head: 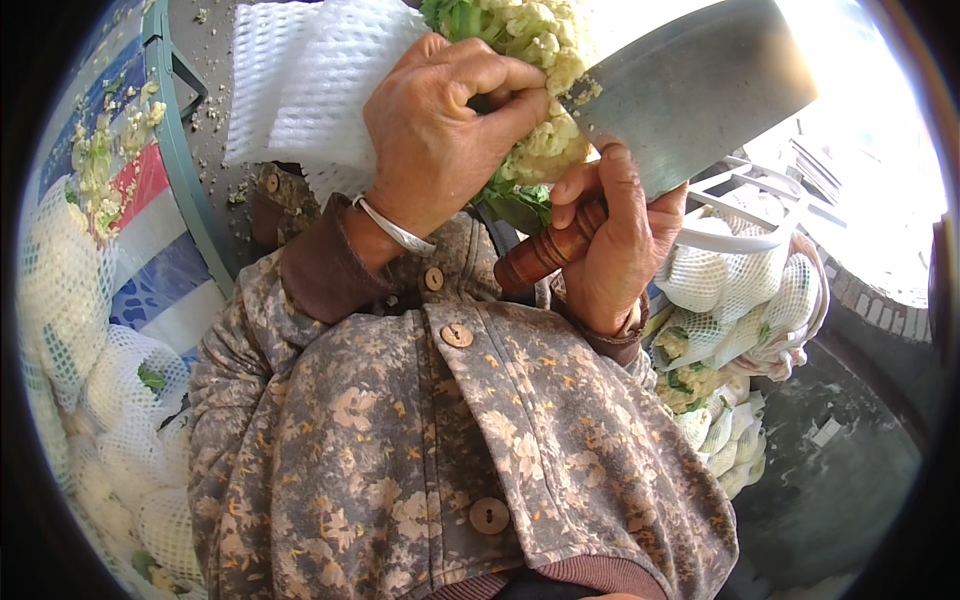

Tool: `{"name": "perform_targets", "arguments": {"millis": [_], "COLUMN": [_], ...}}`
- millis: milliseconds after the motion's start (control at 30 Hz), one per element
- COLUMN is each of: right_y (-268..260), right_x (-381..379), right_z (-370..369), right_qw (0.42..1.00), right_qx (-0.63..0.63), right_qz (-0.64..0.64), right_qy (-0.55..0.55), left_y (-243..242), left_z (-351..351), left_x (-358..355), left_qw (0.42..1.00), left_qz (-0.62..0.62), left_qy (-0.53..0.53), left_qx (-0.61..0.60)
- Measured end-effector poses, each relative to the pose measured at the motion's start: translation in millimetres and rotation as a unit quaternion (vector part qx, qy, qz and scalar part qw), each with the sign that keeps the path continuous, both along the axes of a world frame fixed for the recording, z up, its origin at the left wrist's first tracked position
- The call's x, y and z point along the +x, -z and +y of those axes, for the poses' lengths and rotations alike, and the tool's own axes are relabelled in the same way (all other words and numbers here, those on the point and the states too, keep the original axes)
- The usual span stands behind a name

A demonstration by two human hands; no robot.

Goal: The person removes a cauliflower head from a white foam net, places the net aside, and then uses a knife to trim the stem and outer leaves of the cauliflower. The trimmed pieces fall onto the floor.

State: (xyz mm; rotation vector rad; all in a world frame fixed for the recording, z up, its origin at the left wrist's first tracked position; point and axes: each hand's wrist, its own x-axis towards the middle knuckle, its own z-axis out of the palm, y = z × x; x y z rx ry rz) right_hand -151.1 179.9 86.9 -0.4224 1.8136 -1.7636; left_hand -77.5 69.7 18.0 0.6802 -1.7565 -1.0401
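Observation:
A cauliflower head (540, 34) with green leaves is at the top middle, partly covered by my hands. My left hand (457, 127) has its thumb and fingers pinched together on the florets. In my right hand (626, 232) is a cleaver (697, 90), gripped around its ringed wooden handle. The broad blade is tilted up to the right, with its lower left corner close to the florets and crumbs stuck to it. White foam net sleeves (322, 90) lie just left of my left hand.
Net-wrapped cauliflowers (67, 285) are piled at the left beside a green metal frame edge (176, 150). Trimmings (97, 172) lie on a coloured sheet there. More wrapped cauliflowers (720, 270) stand at the right, under a white plastic handle (739, 240). Bright glare fills the upper right.

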Motion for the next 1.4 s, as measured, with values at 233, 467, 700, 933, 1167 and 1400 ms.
{"name": "perform_targets", "arguments": {"millis": [233, 467, 700, 933, 1167, 1400], "right_y": [1.7, 5.4, 3.8, 4.3, 7.8, 3.0], "right_x": [2.5, 1.5, 5.6, 6.7, 7.3, 8.7], "right_z": [3.3, 0.6, -1.2, -2.4, -3.1, -2.1], "right_qw": [1.000, 1.000, 1.000, 0.998, 0.996, 0.997], "right_qx": [-0.006, -0.022, -0.016, 0.004, -0.026, 0.012], "right_qz": [0.012, 0.009, 0.013, 0.057, 0.072, 0.078], "right_qy": [0.007, 0.002, 0.020, 0.030, 0.037, 0.025], "left_y": [-0.5, 0.9, -1.8, -1.9, -0.5, -0.5], "left_z": [2.4, 2.0, 4.7, 5.2, 5.6, 6.2], "left_x": [-2.2, -3.2, -5.3, -4.7, -6.1, -5.9], "left_qw": [1.000, 1.000, 0.999, 0.999, 0.999, 0.998], "left_qz": [-0.018, -0.016, -0.024, -0.021, -0.011, -0.037], "left_qy": [-0.014, -0.010, -0.016, -0.010, -0.013, -0.028], "left_qx": [0.006, 0.015, 0.032, 0.046, 0.037, 0.037]}}
